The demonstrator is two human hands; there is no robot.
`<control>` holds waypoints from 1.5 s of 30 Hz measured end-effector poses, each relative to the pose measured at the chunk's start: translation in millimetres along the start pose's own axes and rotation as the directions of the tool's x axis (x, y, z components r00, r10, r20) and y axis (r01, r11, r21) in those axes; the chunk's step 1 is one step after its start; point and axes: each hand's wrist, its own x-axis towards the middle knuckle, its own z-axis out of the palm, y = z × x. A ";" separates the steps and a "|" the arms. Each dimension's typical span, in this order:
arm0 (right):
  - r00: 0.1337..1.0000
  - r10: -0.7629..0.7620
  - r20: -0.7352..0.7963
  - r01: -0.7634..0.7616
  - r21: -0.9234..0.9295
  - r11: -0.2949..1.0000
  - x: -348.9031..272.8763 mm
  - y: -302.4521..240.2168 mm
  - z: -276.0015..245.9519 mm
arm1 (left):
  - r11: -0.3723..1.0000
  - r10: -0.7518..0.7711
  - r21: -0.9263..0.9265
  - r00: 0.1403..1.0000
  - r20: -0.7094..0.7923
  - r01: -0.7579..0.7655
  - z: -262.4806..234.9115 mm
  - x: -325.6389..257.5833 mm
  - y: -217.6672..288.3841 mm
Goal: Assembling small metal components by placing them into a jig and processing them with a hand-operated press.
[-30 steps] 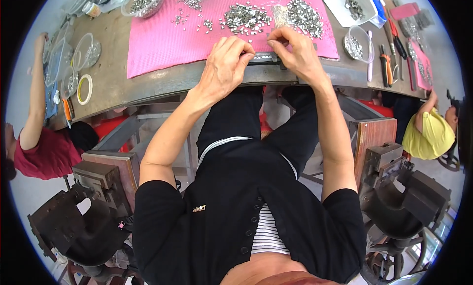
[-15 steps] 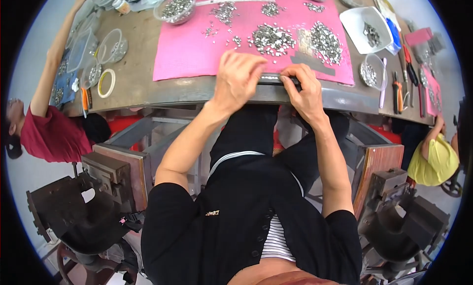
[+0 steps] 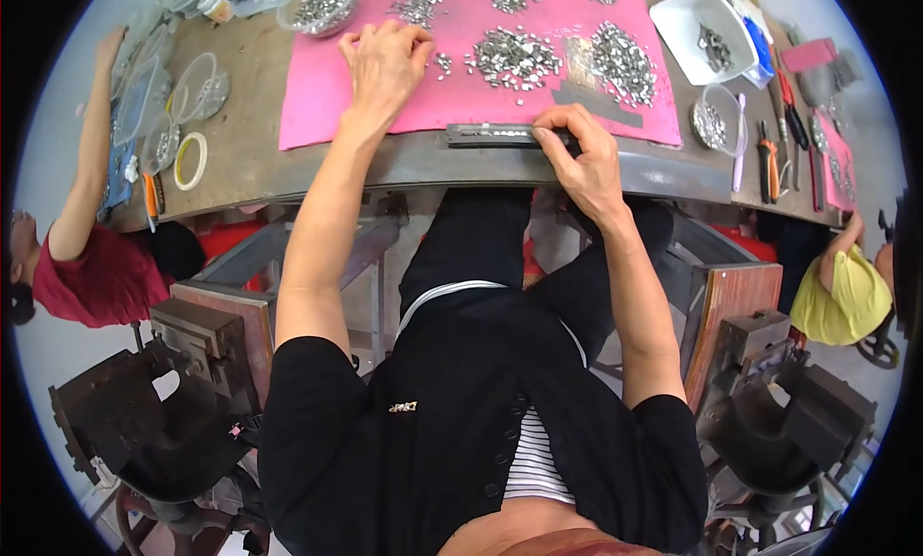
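My right hand [image 3: 585, 157] grips the right end of a narrow black bar [image 3: 466, 140] at the table's front edge, thumb and fingers closed round it. A row of tiny silver metal pieces [image 3: 500, 133] lies along the bar. Farther left, my left hand [image 3: 383, 70] reaches over the pink mat [image 3: 322, 99], with bent fingers spread apart above some loose pieces. Its fingertips are partly hidden, and nothing shows between them. Beside it lies a small cluster of silver pieces [image 3: 442, 65]; a larger pile of metal pieces [image 3: 514, 58] sits to its right.
More silver pieces [image 3: 623, 63] are heaped at the mat's right. A clear bowl [image 3: 325, 6] of pieces stands back left. A white tray [image 3: 673, 37], a small tub [image 3: 719, 121] and orange-handled pliers [image 3: 767, 166] lie right. A tape roll [image 3: 190, 162] lies left. Co-workers sit at both sides.
My left hand has moved away from the bar, up and left to the mat's pieces. My right hand keeps its grip on the bar, now in fuller view. The whole view has shifted slightly.
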 end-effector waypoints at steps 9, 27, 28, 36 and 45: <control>0.989 -0.147 -0.031 0.140 -0.156 0.978 -4.6 4.4 3.3 | 0.939 0.115 -0.330 0.993 0.026 -0.100 -30.3 -10.4 47.0; 0.964 0.171 -0.205 -0.134 0.183 0.974 -17.3 21.1 -12.7 | 0.792 0.236 -0.592 0.969 0.071 -0.149 -26.0 -49.7 111.8; 0.964 0.174 -0.202 -0.138 0.182 0.974 -17.3 20.9 -12.5 | 0.811 0.231 -0.569 0.968 0.099 -0.135 -27.0 -50.0 112.4; 0.968 0.132 -0.213 -0.102 0.144 0.984 -15.8 21.3 -10.9 | 0.886 0.260 -0.408 0.965 0.043 -0.221 -30.2 -54.9 121.7; 0.741 0.295 -0.603 0.159 0.585 0.795 -42.2 -3.0 -143.3 | 0.874 0.364 -0.319 0.929 -0.067 -0.366 -17.7 -75.0 100.7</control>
